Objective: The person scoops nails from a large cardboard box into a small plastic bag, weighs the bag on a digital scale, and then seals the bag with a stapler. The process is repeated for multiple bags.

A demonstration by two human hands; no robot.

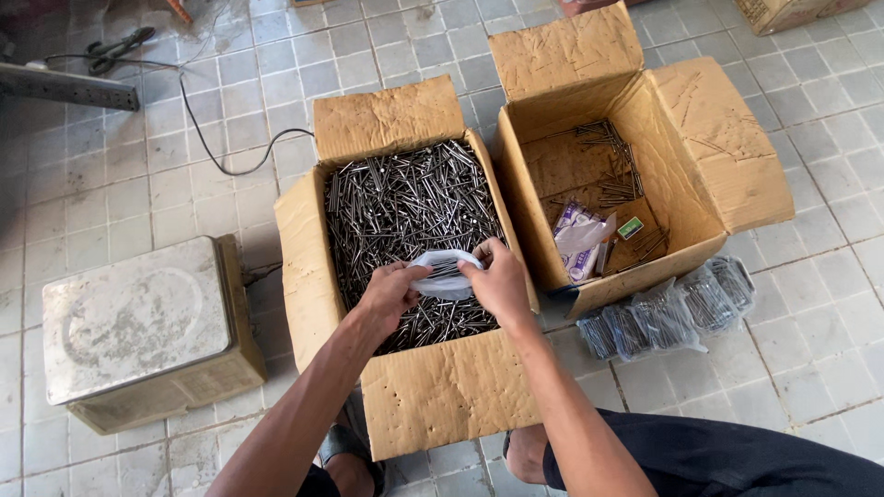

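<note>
Head view looks straight down at two bare arms reaching over a cardboard box that stands open on a grey tiled floor. Both hands hold one small clear plastic bag between them, just above the near part of the box: the left hand pinches its left edge with curled fingers, and the right hand grips its right edge, fingers folded over the top. The bag's long axis runs left to right across the view, and its mouth seems to face away from the person, though that is hard to tell. It is thin, whitish and crumpled, with a few dark nails showing through it. Under it the box is filled almost to the brim with grey steel nails lying in all directions. Just to the right stands a second open box, nearly empty, with a scatter of nails at its far side, a purple-and-white packet under clear film, and a small green-and-white label. Against its near wall, on the floor, lie several filled clear bags of nails. To the left sits a squat metal scale with a worn grey top.
</note>
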